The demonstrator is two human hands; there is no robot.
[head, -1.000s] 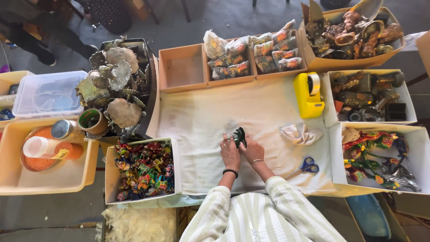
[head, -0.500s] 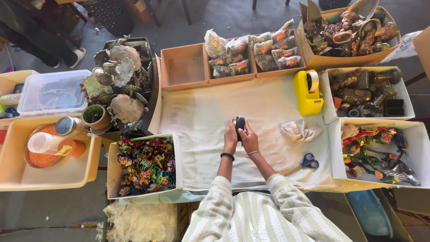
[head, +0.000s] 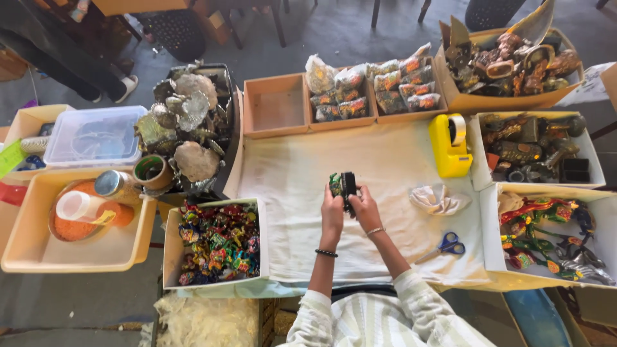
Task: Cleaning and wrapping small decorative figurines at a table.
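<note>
Both of my hands hold one small dark block (head: 348, 184) with colourful decorated pieces on its left side, raised over the white cloth (head: 295, 212) at the table's middle. My left hand (head: 332, 209) grips it from the left and wears a dark bead bracelet at the wrist. My right hand (head: 364, 207) grips it from the right and wears a thin metal bangle. Striped pale sleeves cover my forearms near the bottom edge.
A box of colourful trinkets (head: 215, 243) sits left of my hands. Blue-handled scissors (head: 443, 245), a crumpled cloth (head: 438, 199) and a yellow tape dispenser (head: 448, 145) lie right. Boxes of packets (head: 369, 91), metal figures (head: 533, 144) and an empty box (head: 276, 106) line the far side.
My hands lifted the small dark block off the cloth and moved it further from me. It now stands more upright between both hands.
</note>
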